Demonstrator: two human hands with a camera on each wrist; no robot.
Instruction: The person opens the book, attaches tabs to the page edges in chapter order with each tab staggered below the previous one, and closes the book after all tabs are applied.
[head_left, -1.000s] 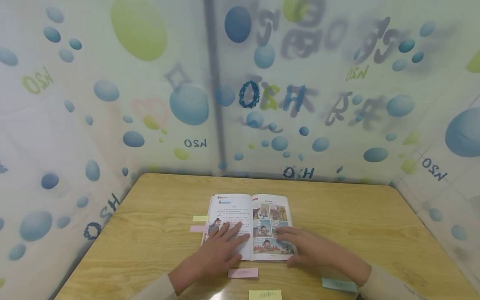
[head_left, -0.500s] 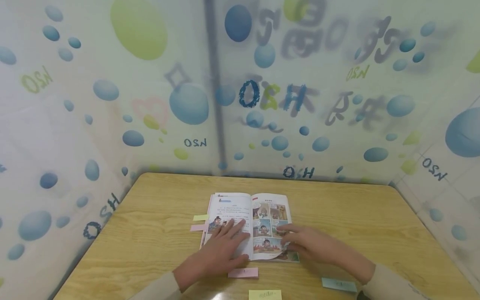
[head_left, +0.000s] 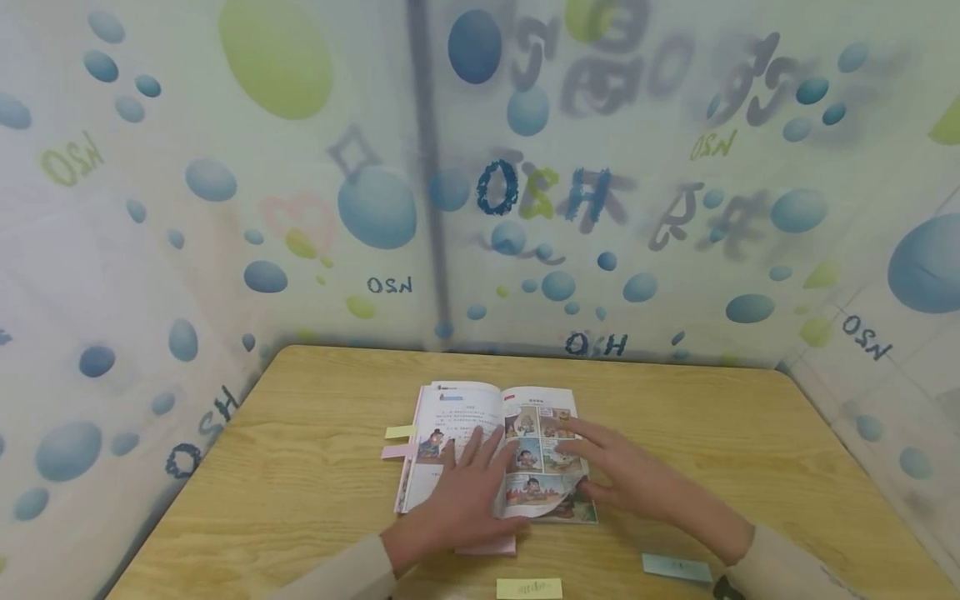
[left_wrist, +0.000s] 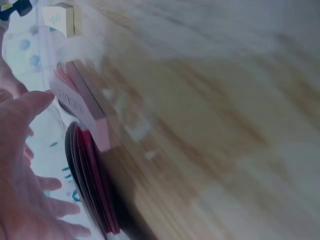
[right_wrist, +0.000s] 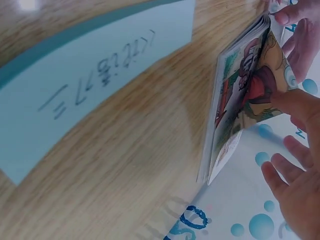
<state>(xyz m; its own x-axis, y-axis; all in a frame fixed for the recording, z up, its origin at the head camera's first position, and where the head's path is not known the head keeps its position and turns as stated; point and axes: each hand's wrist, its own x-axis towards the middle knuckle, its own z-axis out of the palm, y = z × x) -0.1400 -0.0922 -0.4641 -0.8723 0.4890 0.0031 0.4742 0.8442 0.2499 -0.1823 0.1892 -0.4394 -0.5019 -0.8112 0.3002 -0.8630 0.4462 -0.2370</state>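
An open comic book (head_left: 457, 408) lies on the wooden table, text with a drawing on its left page and comic panels on the right page (head_left: 528, 458). My left hand (head_left: 472, 500) rests with spread fingers across the left page and the middle fold. With my right hand (head_left: 637, 479) I hold the lifted lower right corner of the right page. Its thumb is against the page's underside (right_wrist: 260, 87), while the other fingers reach over the top. Beneath that corner another colourful page shows. In the left wrist view, the left thumb is near a pink sticky-note pad (left_wrist: 80, 105).
A yellow sticky-note pad (head_left: 529, 589) and a blue-green one (head_left: 677, 568), with handwriting, lie near the front. Yellow (head_left: 400, 432) and pink tabs (head_left: 398, 452) stick out from the book's left side. A patterned curtain (head_left: 637, 167) hangs behind the table.
The right page's lower corner, flat at first, has been lifted by my right hand. My left hand has slid rightward toward the middle fold and now partly covers the pink sticky-note pad.
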